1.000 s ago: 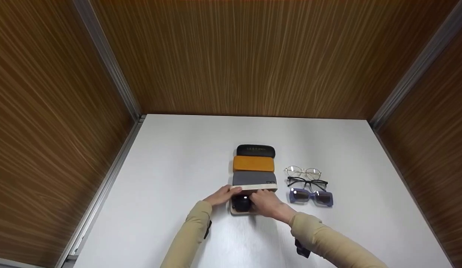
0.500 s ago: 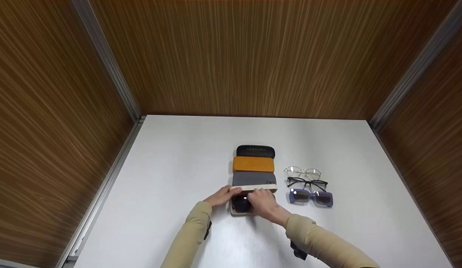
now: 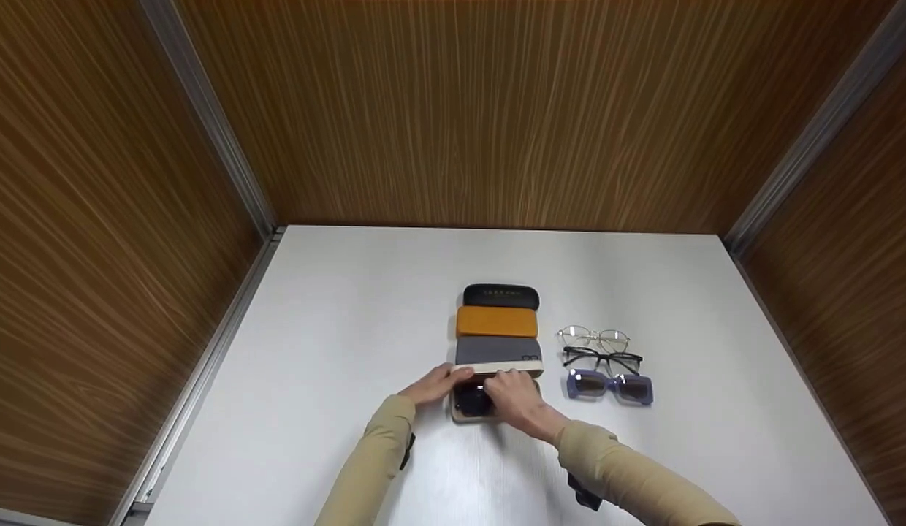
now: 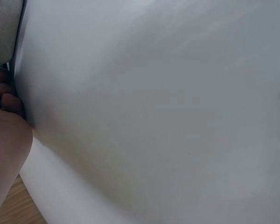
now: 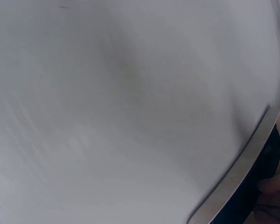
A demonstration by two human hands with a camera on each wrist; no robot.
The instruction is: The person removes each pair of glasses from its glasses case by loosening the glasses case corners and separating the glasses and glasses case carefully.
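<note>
A pale eyeglass case [image 3: 464,419] lies with its lid raised near the middle of the table; dark sunglasses [image 3: 470,400] are inside. Its left side is gripped by my left hand [image 3: 431,385], thumb on the lid's edge. Curled fingers of that hand show beside the case in the left wrist view. My right hand [image 3: 516,399] reaches into the case and holds the sunglasses at their right part, covering that lens. In the right wrist view, a finger [image 5: 274,184] shows inside the case's rim [image 5: 240,175].
Behind the case stand a grey case [image 3: 497,349], an orange case [image 3: 497,321] and a black case [image 3: 501,296] in a column. On the right lie gold-rimmed glasses [image 3: 594,337], black-framed glasses [image 3: 603,358] and purple sunglasses [image 3: 610,386]. Wood-grain panels [image 3: 453,117] enclose the white table [image 3: 336,307].
My right hand has shifted slightly left within the case, and its forearm with it. The left hand keeps its place on the case.
</note>
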